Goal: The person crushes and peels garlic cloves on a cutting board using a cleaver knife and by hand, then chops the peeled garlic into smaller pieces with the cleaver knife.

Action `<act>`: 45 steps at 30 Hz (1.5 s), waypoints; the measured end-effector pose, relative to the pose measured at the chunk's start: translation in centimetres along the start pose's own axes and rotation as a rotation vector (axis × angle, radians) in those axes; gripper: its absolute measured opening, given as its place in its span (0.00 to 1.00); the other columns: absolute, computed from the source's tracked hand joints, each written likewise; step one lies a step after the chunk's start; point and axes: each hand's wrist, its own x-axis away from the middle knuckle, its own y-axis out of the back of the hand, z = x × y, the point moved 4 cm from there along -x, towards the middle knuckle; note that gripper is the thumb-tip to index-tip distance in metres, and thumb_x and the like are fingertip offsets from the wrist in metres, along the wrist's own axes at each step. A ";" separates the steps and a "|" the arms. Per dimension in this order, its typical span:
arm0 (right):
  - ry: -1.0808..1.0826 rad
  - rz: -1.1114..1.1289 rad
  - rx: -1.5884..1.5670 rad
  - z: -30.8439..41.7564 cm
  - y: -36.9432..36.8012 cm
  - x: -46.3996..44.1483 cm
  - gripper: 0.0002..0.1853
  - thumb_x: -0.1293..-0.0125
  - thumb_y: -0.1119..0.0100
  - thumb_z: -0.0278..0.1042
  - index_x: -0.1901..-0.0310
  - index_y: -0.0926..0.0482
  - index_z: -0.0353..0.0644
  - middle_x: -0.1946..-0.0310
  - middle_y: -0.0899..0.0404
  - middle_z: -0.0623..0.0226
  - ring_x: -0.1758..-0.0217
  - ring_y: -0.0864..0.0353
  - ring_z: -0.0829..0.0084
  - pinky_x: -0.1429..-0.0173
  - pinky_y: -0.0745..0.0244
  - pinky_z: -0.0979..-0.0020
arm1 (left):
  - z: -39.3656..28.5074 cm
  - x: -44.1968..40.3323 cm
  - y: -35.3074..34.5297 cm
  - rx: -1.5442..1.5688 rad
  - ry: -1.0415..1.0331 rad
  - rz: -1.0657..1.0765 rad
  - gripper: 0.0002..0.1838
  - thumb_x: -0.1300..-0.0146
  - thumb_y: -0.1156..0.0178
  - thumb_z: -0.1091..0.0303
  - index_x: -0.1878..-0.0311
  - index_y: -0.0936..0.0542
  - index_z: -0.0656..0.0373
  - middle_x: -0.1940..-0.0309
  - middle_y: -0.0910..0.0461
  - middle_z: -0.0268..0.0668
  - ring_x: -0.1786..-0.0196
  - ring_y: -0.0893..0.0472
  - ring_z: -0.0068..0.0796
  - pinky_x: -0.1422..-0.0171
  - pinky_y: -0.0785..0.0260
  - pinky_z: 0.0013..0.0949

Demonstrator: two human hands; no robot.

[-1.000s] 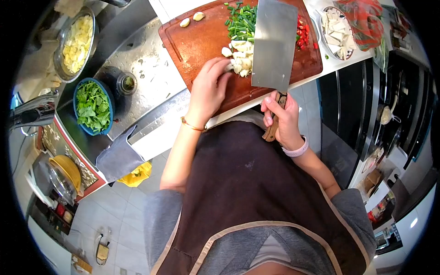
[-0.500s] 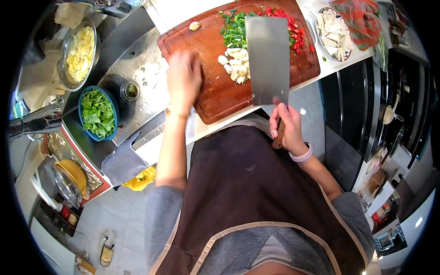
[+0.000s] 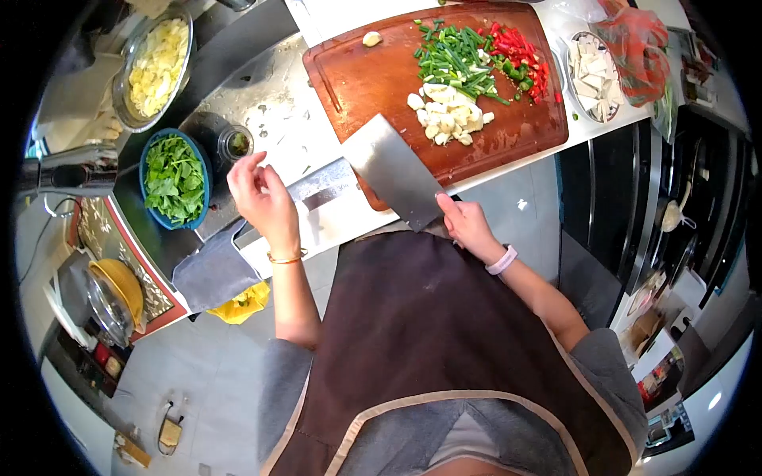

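My right hand (image 3: 474,228) grips a cleaver (image 3: 393,170) by its handle, which the fingers mostly hide. The broad blade slants up and left over the near edge of the wooden cutting board (image 3: 361,95). Loosely bent and apart, the fingers of my left hand (image 3: 264,198) are over the counter's edge, left of the board, with nothing visible in them. On the board lie garlic cloves (image 3: 450,115), cut green onions (image 3: 452,59) and chopped red peppers (image 3: 520,47) with some green pieces. A single garlic clove (image 3: 371,38) sits near the far left corner.
Left of the board is a metal sink area with a blue bowl of leafy greens (image 3: 175,181), a small glass jar (image 3: 236,143) and a metal bowl of pale yellow pieces (image 3: 159,71). A plate of white slices (image 3: 594,79) and a red-striped plastic bag (image 3: 635,47) stand right.
My left hand has come off the board, moving left and toward me. The cleaver has swung left and lower, uncovering the garlic and peppers. The view has shifted slightly.
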 end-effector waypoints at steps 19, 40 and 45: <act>-0.283 1.363 -1.289 3.1 0.3 6.7 0.26 0.25 0.63 0.49 0.83 0.37 0.47 0.95 0.40 0.76 0.96 0.45 0.84 0.94 0.46 0.80 | -14.0 1.8 -8.1 0.534 -0.206 0.486 0.18 0.48 0.32 0.78 0.52 0.22 0.62 0.61 0.22 0.37 0.65 0.22 0.25 0.60 0.29 0.25; -0.006 1.335 -1.234 3.6 4.3 5.1 0.27 0.24 0.64 0.50 0.80 0.32 0.44 0.91 0.34 0.71 0.93 0.38 0.77 0.90 0.37 0.76 | -15.8 1.5 -5.9 1.372 0.425 0.822 0.14 0.39 0.43 0.79 0.49 0.29 0.65 0.56 0.21 0.52 0.64 0.18 0.34 0.57 0.22 0.33; -0.039 1.276 -1.249 3.4 4.5 5.5 0.26 0.24 0.63 0.49 0.81 0.34 0.44 0.91 0.36 0.72 0.93 0.39 0.79 0.90 0.39 0.77 | -15.9 1.5 -5.5 1.439 0.354 0.849 0.12 0.39 0.42 0.77 0.53 0.29 0.65 0.54 0.22 0.54 0.63 0.17 0.36 0.57 0.22 0.35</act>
